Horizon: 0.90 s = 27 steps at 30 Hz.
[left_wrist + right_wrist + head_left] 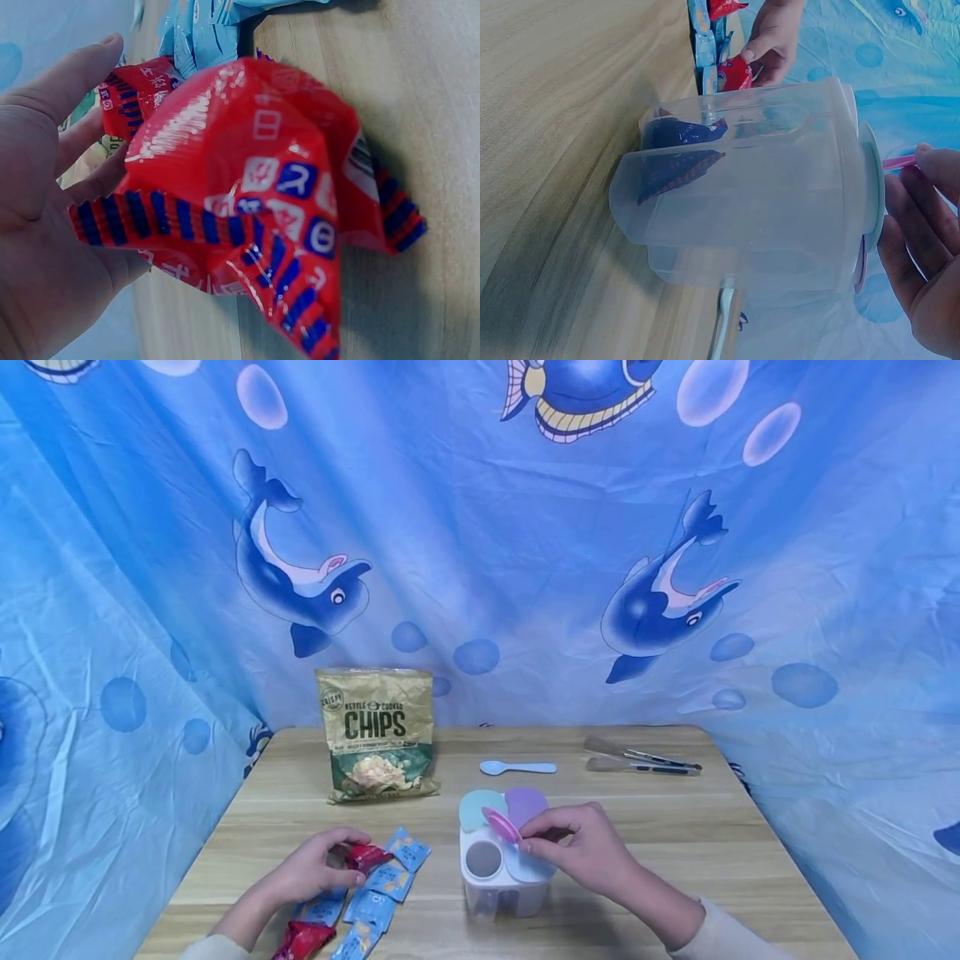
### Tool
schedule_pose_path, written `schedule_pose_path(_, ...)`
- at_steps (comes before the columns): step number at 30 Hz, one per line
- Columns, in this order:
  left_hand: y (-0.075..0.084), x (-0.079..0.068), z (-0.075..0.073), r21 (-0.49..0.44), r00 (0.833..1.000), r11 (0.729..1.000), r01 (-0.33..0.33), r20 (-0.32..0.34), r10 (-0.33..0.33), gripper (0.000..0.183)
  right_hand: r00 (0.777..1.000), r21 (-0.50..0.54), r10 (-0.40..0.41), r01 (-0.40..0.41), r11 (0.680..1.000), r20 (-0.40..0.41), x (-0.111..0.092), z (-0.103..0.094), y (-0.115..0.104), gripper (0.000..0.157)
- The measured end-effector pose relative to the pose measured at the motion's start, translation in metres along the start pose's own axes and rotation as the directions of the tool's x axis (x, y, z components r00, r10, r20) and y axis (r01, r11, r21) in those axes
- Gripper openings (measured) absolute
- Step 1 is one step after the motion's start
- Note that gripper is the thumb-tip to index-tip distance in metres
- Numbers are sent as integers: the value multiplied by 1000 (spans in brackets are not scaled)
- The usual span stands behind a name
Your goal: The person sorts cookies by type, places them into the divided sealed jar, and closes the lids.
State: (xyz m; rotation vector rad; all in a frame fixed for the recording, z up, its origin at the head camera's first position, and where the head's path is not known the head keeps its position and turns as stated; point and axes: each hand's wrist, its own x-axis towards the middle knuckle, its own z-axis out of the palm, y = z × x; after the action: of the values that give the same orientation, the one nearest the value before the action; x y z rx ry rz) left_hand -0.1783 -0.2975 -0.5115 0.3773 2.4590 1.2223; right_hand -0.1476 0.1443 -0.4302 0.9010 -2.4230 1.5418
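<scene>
My left hand [324,862] grips a small red packet [367,857] between thumb and fingers, beside a row of blue packets [390,881]. A second red packet [255,165] looms near the camera in the left wrist view. My right hand [577,847] pinches a pink lid [501,825], tilted up on a translucent container [517,893]. One round opening [483,859] shows uncovered on its top. Teal [482,808], purple [527,803] and pale blue [529,863] lids cover other parts. Dark blue packets [682,157] lie inside the container.
A chips bag [381,735] stands at the back left of the wooden table [660,827]. Behind the container lie a light blue spoon [519,767] and tongs [643,758]. A blue sea-patterned curtain [480,543] hangs around the table.
</scene>
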Motion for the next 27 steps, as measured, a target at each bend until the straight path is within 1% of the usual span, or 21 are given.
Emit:
schedule_pose_path(5, 0, 0, 0, 4, 1000, 1000, 9, -5, -9, 59, 1000, 5, 1, -1, 1000, 0, -1, 1, 1, 7)
schedule_pose_path(10, 2, -1, 1, 32, 999, 999, 34, -29, -33, 58, 1000, 8, -8, 8, 1000, 0, -1, 2, 2, 7)
schedule_pose_path(13, 2, -2, 1, 28, 998, 999, 44, -41, -43, 56, 1000, 7, -13, 13, 1000, -3, -1, 2, 2, 7)
schedule_pose_path(17, 1, -5, 1, -4, 998, 1000, 31, -47, -31, 53, 1000, 13, -15, 15, 1000, -4, -2, 2, 2, 7)
schedule_pose_path(19, 1, -6, 0, -9, 998, 1000, 12, -58, -13, 52, 1000, 16, -15, 15, 1000, -3, -2, 2, 2, 7)
schedule_pose_path(21, 1, -6, -2, 0, 997, 1000, -9, -80, 9, 52, 1000, 19, -12, 13, 1000, -3, -2, 2, 3, 6)
schedule_pose_path(23, 2, -6, -4, 29, 993, 999, -21, -118, 24, 52, 1000, 19, -11, 11, 1000, -4, -2, 2, 4, 6)
schedule_pose_path(27, 8, -6, -9, 59, 979, 998, -28, -200, 39, 53, 1000, 16, 0, 0, 1000, -3, -1, 1, 4, 6)
